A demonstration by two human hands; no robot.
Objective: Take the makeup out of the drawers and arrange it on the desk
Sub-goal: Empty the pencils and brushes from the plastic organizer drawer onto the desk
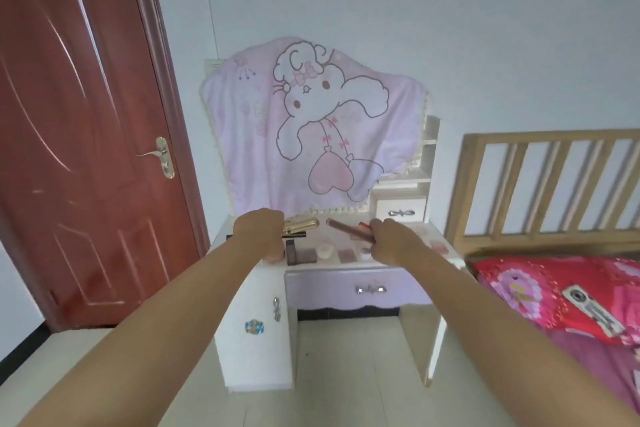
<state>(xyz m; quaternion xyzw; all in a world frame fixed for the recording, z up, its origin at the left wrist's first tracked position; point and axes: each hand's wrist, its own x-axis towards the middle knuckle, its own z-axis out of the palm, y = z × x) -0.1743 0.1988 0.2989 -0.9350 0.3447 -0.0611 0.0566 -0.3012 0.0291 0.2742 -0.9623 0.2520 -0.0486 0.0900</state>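
Both arms reach out over a small white dressing desk point(346, 265). My left hand point(260, 234) is closed around a gold tube point(304, 225) and a thin black pencil point(294, 235), held just above the desk's left end. My right hand point(389, 239) grips a long brown-pink tube point(349, 229) that points up and to the left. On the desktop lie a dark brown compact point(301, 255), a small white jar point(325, 250), a pink palette point(347, 254) and another pink compact point(439, 247). The lilac front drawer point(356, 288) is shut.
A pink rabbit blanket point(311, 128) covers the mirror behind the desk. A small shut drawer point(400, 211) and shelves stand at the back right. A red-brown door point(86, 135) is at left. A wooden bed point(554, 184) with red bedding sits at right.
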